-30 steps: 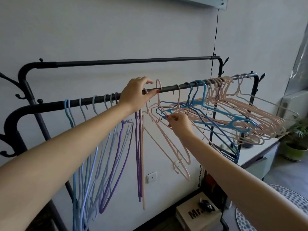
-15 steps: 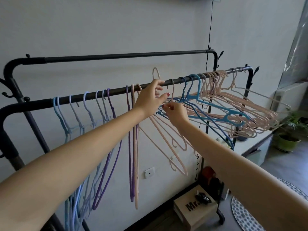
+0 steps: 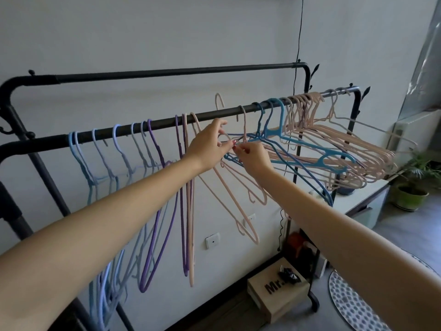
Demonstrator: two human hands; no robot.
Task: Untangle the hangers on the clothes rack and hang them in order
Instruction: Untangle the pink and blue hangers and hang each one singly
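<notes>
Grey wall, left hand (image 3: 206,145) lower (off rail (image 3: 152,126)), meeting right hand (image 3: 253,155)

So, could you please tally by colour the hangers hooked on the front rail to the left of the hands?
Pale blue thin coated hangers: 6
Purple thin coated hangers: 2
Pale pink thin coated hangers: 2
Total on the black metal front rail left of the hands: 10

Pale wall (image 3: 143,32), grey floor (image 3: 417,225), potted plant (image 3: 412,185) at right.

Rack rail (image 3: 155,125) matt black metal; hangers (image 3: 310,149) matt, velvety
</notes>
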